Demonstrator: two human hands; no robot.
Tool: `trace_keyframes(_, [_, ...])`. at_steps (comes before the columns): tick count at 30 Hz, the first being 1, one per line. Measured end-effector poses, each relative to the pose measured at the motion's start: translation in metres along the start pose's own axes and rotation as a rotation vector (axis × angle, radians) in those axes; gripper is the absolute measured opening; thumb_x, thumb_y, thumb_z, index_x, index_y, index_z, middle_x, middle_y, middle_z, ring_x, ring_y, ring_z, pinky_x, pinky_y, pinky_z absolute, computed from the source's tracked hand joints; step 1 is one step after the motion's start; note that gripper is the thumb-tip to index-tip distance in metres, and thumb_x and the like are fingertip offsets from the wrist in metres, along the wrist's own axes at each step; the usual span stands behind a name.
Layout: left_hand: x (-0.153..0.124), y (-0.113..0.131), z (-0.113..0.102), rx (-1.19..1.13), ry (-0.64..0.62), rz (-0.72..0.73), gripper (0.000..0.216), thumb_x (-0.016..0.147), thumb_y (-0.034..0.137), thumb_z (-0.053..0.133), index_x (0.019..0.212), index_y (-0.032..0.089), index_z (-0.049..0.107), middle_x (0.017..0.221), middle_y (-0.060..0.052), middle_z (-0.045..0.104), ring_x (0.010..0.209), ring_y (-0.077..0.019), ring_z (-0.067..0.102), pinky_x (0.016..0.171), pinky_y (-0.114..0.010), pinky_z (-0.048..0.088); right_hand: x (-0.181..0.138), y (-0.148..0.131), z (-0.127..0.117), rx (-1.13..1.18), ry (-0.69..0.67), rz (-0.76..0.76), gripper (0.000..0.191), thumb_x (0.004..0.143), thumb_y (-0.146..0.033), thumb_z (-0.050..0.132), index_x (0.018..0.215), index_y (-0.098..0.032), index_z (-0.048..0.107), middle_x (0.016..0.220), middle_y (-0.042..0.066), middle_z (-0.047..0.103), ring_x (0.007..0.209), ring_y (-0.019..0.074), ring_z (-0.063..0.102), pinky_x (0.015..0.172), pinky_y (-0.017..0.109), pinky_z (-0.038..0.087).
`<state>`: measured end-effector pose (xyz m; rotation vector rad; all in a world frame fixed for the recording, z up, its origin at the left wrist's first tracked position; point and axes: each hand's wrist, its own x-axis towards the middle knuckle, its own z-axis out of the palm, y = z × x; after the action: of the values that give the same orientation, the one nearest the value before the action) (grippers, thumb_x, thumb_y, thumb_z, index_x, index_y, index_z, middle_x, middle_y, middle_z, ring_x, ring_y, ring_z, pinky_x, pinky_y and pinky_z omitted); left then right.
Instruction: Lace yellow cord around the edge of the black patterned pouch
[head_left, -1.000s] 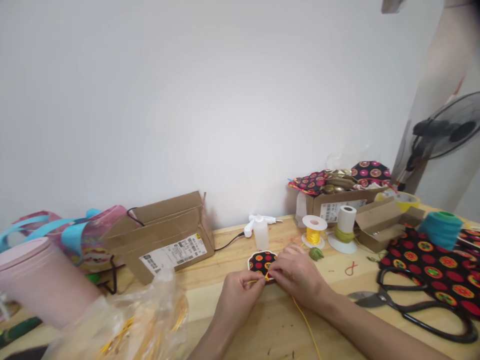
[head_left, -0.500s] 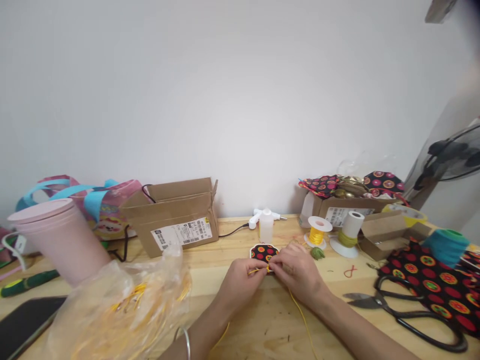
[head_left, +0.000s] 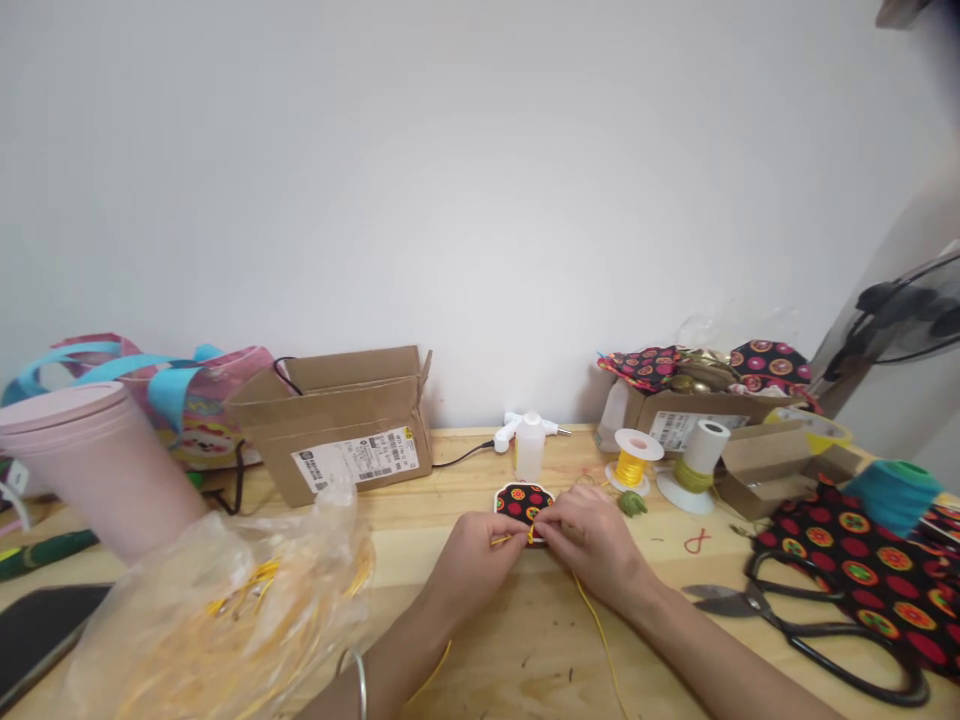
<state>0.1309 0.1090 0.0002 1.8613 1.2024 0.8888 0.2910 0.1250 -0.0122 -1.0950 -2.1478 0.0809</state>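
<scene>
A small fabric piece [head_left: 523,497], black with red and orange circles, lies on the wooden table [head_left: 480,640] just beyond my fingers. My left hand [head_left: 476,553] and my right hand [head_left: 596,545] meet at its near edge, each pinching a thin yellow cord [head_left: 600,630]. The cord trails back toward me between my forearms. A bangle [head_left: 358,680] sits on my left wrist.
A clear plastic bag of yellow cords [head_left: 225,610], a pink cup [head_left: 97,465] and a cardboard box [head_left: 341,425] are at left. Black scissors [head_left: 817,615], patterned cloth [head_left: 870,565], a yellow spool [head_left: 632,462], a white spool [head_left: 694,460], a small bottle [head_left: 529,447] and a fan [head_left: 900,310] stand at right.
My hands stay pinched at the fabric piece with small finger shifts. The camera has tilted and shifted, so the left side of the table shows more.
</scene>
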Motion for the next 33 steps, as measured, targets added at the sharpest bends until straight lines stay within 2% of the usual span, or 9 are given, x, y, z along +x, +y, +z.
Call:
trace_keyframes(4, [0.0, 0.0, 0.0, -0.004, 0.005, -0.002, 0.028, 0.072, 0.025, 0.043, 0.079, 0.019, 0.069, 0.074, -0.001, 0.069, 0.071, -0.0183, 0.058, 0.062, -0.022, 0.04, -0.001, 0.0, 0.0, 0.018, 0.004, -0.022, 0.013, 0.075, -0.019, 0.053, 0.067, -0.02, 0.062, 0.058, 0.0, 0.057, 0.061, 0.0133, 0.047, 0.06, 0.025, 0.03])
trace_keyframes(12, [0.001, 0.0, 0.002, 0.043, 0.032, -0.061, 0.028, 0.071, 0.028, 0.044, 0.067, 0.018, 0.07, 0.058, 0.002, 0.066, 0.057, -0.0159, 0.054, 0.052, -0.021, 0.037, 0.0, 0.003, -0.001, -0.055, -0.035, 0.031, 0.013, 0.075, -0.018, 0.053, 0.065, -0.021, 0.062, 0.06, -0.001, 0.059, 0.062, 0.0133, 0.047, 0.063, 0.026, 0.03])
trace_keyframes(17, [0.002, -0.001, 0.001, 0.027, 0.047, -0.054, 0.025, 0.071, 0.026, 0.045, 0.07, 0.019, 0.069, 0.07, 0.001, 0.069, 0.066, -0.0177, 0.057, 0.058, -0.022, 0.039, 0.001, 0.004, -0.002, -0.089, -0.036, 0.04, 0.011, 0.074, -0.02, 0.054, 0.069, -0.021, 0.063, 0.062, 0.0, 0.061, 0.063, 0.0134, 0.049, 0.06, 0.025, 0.031])
trace_keyframes(21, [0.003, -0.005, 0.0, -0.01, 0.079, -0.059, 0.023, 0.07, 0.026, 0.047, 0.07, 0.018, 0.068, 0.072, -0.001, 0.069, 0.07, -0.0184, 0.059, 0.063, -0.022, 0.041, 0.0, 0.006, -0.006, -0.077, -0.092, 0.077, 0.009, 0.074, -0.021, 0.055, 0.068, -0.021, 0.062, 0.067, 0.0, 0.062, 0.064, 0.0126, 0.052, 0.058, 0.023, 0.032])
trace_keyframes(28, [0.001, -0.007, 0.003, 0.042, 0.053, -0.064, 0.024, 0.07, 0.029, 0.047, 0.067, 0.017, 0.068, 0.066, -0.001, 0.067, 0.061, -0.0161, 0.055, 0.054, -0.022, 0.037, 0.002, 0.002, -0.013, -0.219, -0.152, 0.071, 0.014, 0.076, -0.023, 0.052, 0.066, -0.02, 0.062, 0.065, 0.001, 0.062, 0.064, 0.0147, 0.053, 0.057, 0.026, 0.031])
trace_keyframes(31, [0.0, -0.006, 0.003, 0.084, 0.087, -0.083, 0.025, 0.069, 0.029, 0.047, 0.065, 0.017, 0.067, 0.055, 0.001, 0.06, 0.048, -0.0114, 0.045, 0.047, -0.02, 0.03, 0.002, 0.001, -0.014, -0.14, -0.147, 0.151, 0.013, 0.074, -0.022, 0.053, 0.064, -0.02, 0.062, 0.066, 0.001, 0.063, 0.063, 0.0143, 0.054, 0.056, 0.025, 0.032])
trace_keyframes(33, [0.0, -0.006, 0.003, 0.093, 0.103, -0.111, 0.025, 0.068, 0.03, 0.047, 0.065, 0.016, 0.067, 0.047, 0.004, 0.052, 0.042, -0.009, 0.037, 0.042, -0.02, 0.024, 0.001, 0.002, -0.015, -0.038, -0.151, 0.262, 0.013, 0.072, -0.024, 0.054, 0.062, -0.019, 0.061, 0.063, 0.001, 0.062, 0.059, 0.0134, 0.053, 0.051, 0.023, 0.031])
